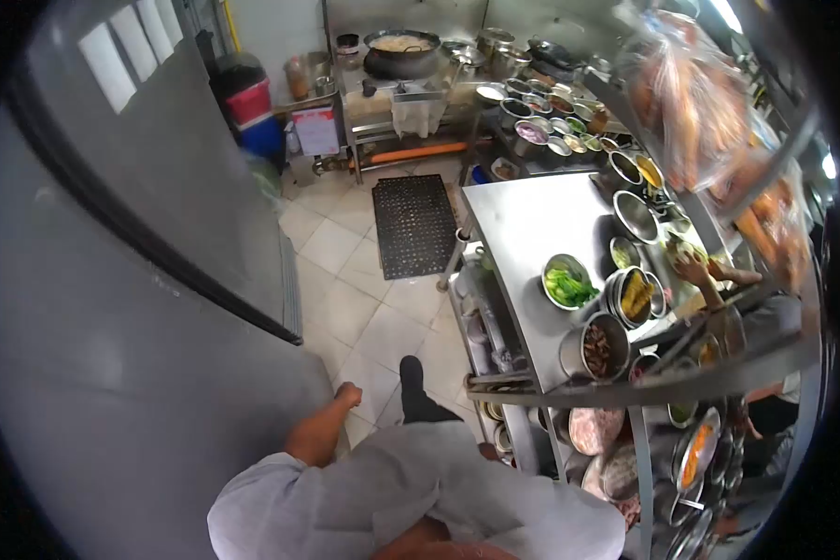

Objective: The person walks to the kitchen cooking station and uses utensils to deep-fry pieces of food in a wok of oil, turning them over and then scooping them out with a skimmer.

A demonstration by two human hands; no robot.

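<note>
Steel and grey surfaces enclose the walkway: the grey panel (173, 411) is seen on the left, the worktable (523, 224) on the right. The tiled floor (329, 246) between them is partly covered by a black mat (413, 227). A bowl of greens (569, 283) and a pot of brown pieces (599, 347) are supported by the worktable; food beyond them is being handled by a co-worker's hands (692, 267). A wok (401, 63) is placed at the far end. The left hand (349, 395) is held beside the grey panel, its fingers curled together, with nothing visibly grasped. The right hand (489, 453) is partly hidden near the lower shelving (520, 437); its finger spread and any contact cannot be determined.
</note>
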